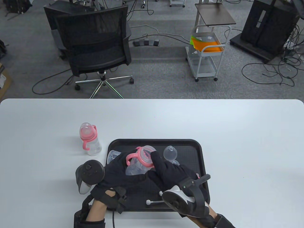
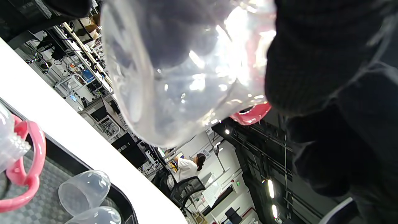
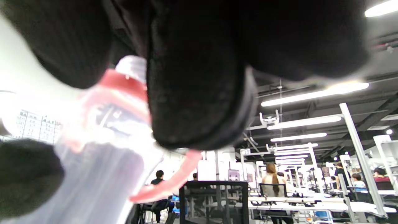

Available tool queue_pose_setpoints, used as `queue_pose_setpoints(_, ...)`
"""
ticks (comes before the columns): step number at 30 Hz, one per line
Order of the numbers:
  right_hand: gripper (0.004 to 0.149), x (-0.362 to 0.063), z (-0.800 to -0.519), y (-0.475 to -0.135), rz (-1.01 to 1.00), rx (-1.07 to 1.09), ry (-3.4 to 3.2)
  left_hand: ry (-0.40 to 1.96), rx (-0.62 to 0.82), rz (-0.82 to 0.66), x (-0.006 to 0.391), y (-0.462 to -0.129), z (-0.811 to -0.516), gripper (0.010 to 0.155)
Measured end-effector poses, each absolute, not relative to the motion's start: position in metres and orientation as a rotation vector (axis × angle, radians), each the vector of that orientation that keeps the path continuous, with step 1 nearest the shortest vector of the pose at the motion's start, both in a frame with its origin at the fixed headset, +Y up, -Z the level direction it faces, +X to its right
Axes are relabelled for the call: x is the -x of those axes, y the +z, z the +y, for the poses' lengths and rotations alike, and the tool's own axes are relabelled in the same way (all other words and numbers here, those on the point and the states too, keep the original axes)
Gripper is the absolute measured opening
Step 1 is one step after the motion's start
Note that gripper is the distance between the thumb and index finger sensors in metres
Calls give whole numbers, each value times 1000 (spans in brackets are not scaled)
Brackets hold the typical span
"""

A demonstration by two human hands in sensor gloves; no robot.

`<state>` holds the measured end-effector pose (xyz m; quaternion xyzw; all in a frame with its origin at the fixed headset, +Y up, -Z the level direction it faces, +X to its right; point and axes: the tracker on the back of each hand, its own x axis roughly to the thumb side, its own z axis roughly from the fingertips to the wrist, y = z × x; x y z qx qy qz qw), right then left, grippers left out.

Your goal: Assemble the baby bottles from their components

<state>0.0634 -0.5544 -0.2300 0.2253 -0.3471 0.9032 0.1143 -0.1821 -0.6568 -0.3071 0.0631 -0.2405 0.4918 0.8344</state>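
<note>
My left hand (image 1: 120, 166) grips a clear bottle body (image 1: 137, 166) tilted above the black tray (image 1: 190, 143). A pink handle collar (image 1: 143, 158) sits on its neck. My right hand (image 1: 161, 166) holds that collar from the right with its fingers. The left wrist view shows the clear bottle (image 2: 174, 77) close up, with black gloved fingers (image 2: 317, 56) against it. The right wrist view shows the bottle's pink collar (image 3: 121, 84) under my right fingers (image 3: 199, 77). An assembled bottle (image 1: 89, 139) with a pink collar stands on the table left of the tray.
On the tray lie a clear dome cap (image 1: 170, 152), a clear cup (image 1: 111, 155) and a white straw piece (image 1: 154, 202). The left wrist view shows another pink handle ring (image 2: 26, 177) and two clear cups (image 2: 84, 190) on the tray. An office chair (image 1: 95, 47) stands beyond the table.
</note>
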Motion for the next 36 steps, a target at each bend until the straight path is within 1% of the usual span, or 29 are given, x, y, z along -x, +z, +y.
queue_pose_setpoints(4,65,-85,-540,-230,-992,-584,2581,1076,-135,-487,190,-310,-660,98)
queue_pose_setpoints(6,64,-96,-539,-235,-936,-560,2605,1095,-132,-480,193,-311,-661,98)
queue_pose_setpoints(8,64,-112,-543,-245,-803,-530,2724,1101,-131,-479,194,-312,-662,98)
queue_pose_setpoints(11,64,-138,-565,-263,-619,-443,2875,1085,-144,-468,194,-311,-660,98)
queue_pose_setpoints(13,64,-153,-586,-276,-528,-381,2899,1086,-147,-471,194,-311,-661,97)
queue_pose_setpoints(15,64,-167,-614,-292,-381,-314,2933,1078,-149,-466,193,-311,-661,97)
queue_pose_setpoints(19,68,-176,-658,-317,-107,-238,3021,1065,-134,-474,189,-312,-664,97)
queue_pose_setpoints(23,72,-176,-684,-331,59,-199,3074,1041,-126,-473,188,-312,-664,97)
queue_pose_setpoints(25,70,-176,-694,-336,168,-196,3081,1037,-135,-471,188,-311,-663,97)
queue_pose_setpoints(28,66,-177,-704,-340,229,-167,3074,1038,-133,-481,187,-311,-663,98)
queue_pose_setpoints(30,61,-178,-707,-342,229,-151,3070,1031,-125,-486,186,-312,-663,97)
queue_pose_setpoints(32,52,-178,-709,-344,235,-146,3074,1027,-123,-487,185,-312,-664,98)
queue_pose_setpoints(36,48,-181,-704,-344,145,-143,2998,1017,-119,-490,184,-311,-664,98)
